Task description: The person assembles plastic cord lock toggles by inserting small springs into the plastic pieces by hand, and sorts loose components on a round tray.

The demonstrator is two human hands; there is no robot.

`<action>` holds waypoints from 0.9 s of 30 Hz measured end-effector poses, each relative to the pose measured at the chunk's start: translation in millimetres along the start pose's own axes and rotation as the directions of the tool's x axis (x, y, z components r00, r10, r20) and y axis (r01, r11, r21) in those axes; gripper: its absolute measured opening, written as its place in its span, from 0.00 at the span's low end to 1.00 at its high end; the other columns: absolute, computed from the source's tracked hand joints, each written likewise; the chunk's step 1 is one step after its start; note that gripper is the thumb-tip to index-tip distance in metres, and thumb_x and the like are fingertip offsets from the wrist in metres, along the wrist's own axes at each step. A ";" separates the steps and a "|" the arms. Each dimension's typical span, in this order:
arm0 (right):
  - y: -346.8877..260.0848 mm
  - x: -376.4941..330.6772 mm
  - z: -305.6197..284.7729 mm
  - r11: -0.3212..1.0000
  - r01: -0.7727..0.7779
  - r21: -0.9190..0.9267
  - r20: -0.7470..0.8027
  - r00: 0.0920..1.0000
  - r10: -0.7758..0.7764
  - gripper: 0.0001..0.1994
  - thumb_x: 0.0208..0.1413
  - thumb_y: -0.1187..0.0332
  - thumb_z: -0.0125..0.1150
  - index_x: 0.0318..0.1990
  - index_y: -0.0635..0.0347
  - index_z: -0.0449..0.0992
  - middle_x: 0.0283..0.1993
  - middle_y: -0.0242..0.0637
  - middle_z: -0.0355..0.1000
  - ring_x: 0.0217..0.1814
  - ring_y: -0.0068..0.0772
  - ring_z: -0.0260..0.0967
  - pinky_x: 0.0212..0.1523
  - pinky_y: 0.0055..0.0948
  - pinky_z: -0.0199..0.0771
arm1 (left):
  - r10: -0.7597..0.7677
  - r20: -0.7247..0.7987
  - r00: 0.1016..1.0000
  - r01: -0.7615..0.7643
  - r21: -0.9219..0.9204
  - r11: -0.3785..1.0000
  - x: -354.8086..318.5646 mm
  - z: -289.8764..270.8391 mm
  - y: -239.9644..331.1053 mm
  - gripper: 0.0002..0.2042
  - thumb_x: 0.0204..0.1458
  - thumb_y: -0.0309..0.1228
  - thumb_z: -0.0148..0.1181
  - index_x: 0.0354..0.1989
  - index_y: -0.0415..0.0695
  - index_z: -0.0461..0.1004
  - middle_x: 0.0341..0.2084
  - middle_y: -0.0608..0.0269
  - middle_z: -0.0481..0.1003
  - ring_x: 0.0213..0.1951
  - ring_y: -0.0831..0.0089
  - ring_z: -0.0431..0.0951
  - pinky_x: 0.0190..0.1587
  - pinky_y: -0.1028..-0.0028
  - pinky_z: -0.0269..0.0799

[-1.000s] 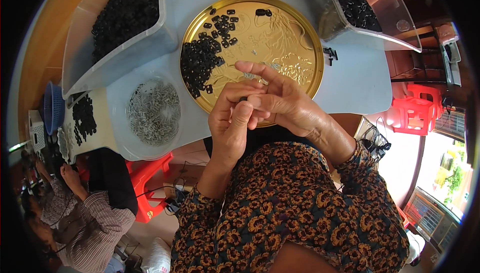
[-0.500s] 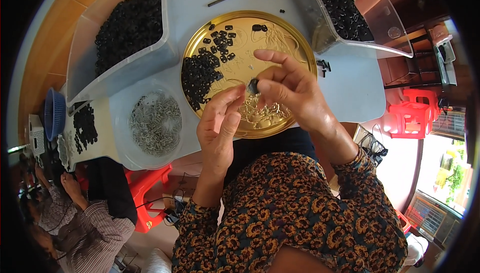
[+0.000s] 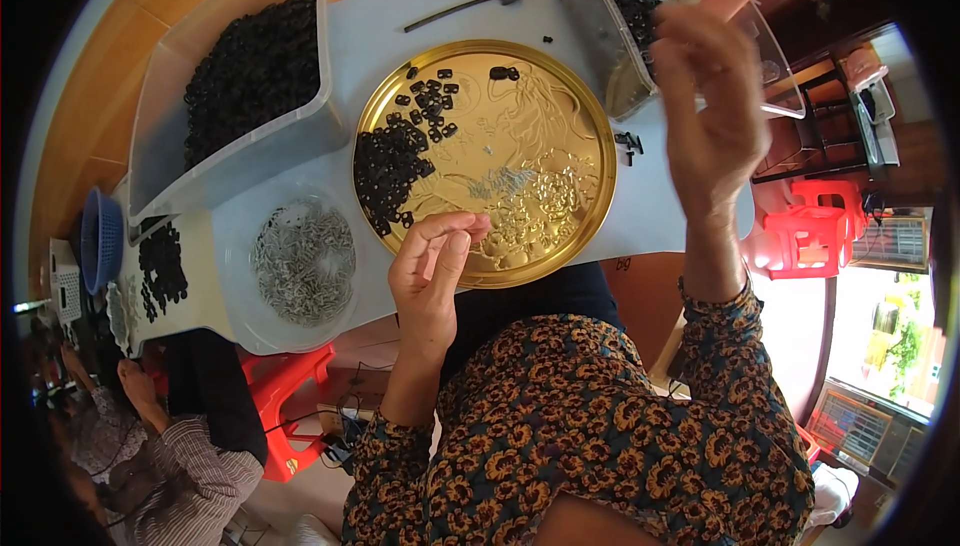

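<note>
My left hand hovers over the near edge of a round gold tray, thumb and fingers curled together; anything between them is too small to make out. My right hand, smeared by motion, is raised in front of the right clear plastic bin, which holds black oval parts. Whether it carries anything is hidden by the blur. Small black rectangular pieces are heaped along the tray's left side. Small silver pins lie near its middle, and a few black pieces at its far side.
A large clear bin of black parts stands at far left, before it a round clear tub of metal pins. Black pieces lie right of the tray. Red stools stand at right; another person sits at left.
My right hand has swung away from my left, up and right toward the right bin. The black piece at its fingertips is no longer visible. My left hand has barely moved.
</note>
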State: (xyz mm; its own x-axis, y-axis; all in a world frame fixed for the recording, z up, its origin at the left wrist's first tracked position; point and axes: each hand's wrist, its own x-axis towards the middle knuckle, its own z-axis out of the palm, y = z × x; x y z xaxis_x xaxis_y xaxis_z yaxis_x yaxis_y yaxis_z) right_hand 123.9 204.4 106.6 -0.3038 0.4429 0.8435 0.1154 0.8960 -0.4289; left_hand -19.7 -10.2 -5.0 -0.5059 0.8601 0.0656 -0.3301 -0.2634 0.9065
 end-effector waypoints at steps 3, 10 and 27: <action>-6.4 -17.1 24.5 0.999 0.033 0.013 0.272 0.962 -0.035 0.09 0.53 0.79 0.66 0.41 0.61 0.80 0.39 0.39 0.75 0.34 0.33 0.74 0.36 0.28 0.75 | 0.008 0.004 1.000 -0.008 0.011 1.000 -0.5 1.1 0.9 0.09 0.64 0.23 0.53 0.49 0.36 0.73 0.44 0.54 0.78 0.48 0.69 0.78 0.55 0.69 0.72; 71.4 -50.3 78.3 0.968 -0.181 -0.172 0.456 0.857 0.241 0.08 0.58 0.65 0.61 0.38 0.59 0.81 0.38 0.41 0.76 0.39 0.50 0.74 0.41 0.43 0.74 | 0.035 0.009 0.999 -0.035 0.032 0.999 -4.1 -1.3 6.9 0.08 0.64 0.23 0.52 0.49 0.35 0.73 0.43 0.55 0.78 0.47 0.70 0.78 0.55 0.70 0.72; 70.2 -59.8 108.0 0.930 0.205 -0.304 0.640 0.767 0.040 0.06 0.52 0.67 0.61 0.36 0.50 0.82 0.38 0.32 0.73 0.47 0.38 0.70 0.45 0.37 0.76 | 0.013 0.022 1.000 -0.014 0.032 0.999 -4.9 -5.0 5.4 0.08 0.65 0.23 0.52 0.48 0.35 0.73 0.42 0.56 0.78 0.46 0.72 0.78 0.55 0.72 0.72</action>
State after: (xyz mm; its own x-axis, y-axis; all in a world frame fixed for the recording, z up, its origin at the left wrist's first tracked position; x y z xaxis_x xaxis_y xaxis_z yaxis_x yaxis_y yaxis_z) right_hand 48.1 237.2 -8.9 -0.8336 0.3550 0.4232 0.3330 0.9342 -0.1278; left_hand -23.1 -18.0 -2.5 -0.4929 0.8657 0.0867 -0.2972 -0.2612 0.9184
